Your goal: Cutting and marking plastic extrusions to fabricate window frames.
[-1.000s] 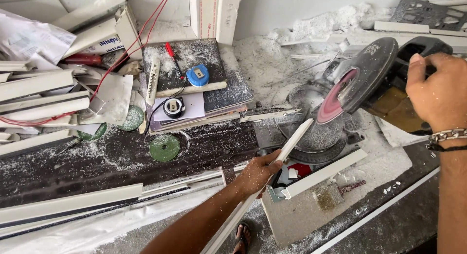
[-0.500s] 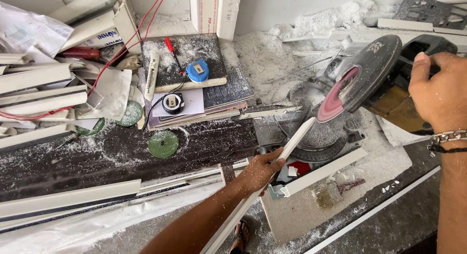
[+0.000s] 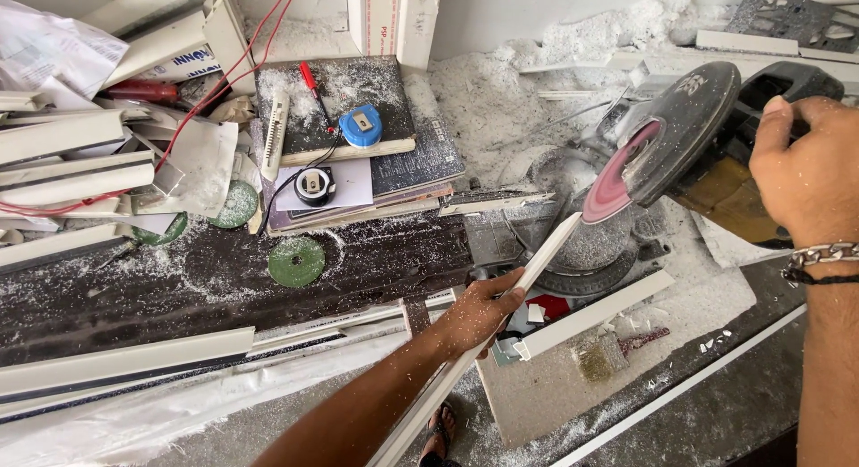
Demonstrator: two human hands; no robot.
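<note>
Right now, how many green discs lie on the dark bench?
3: one green disc lies alone, one dusty disc beside the papers, one half-hidden disc under white strips. Others may be buried.

A long white cardboard carton with dark print on its side (image 3: 170, 51) is lying slanted at the top left among the white strips. A tall white box with a red-lettered label (image 3: 394, 20) is standing upright against the back wall, just behind the dusty books.

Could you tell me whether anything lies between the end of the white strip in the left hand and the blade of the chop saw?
Nothing visible does. The left hand holds the white strip with its far end right at the pink blade; whether they touch is unclear. The right hand grips the saw's handle.
</note>
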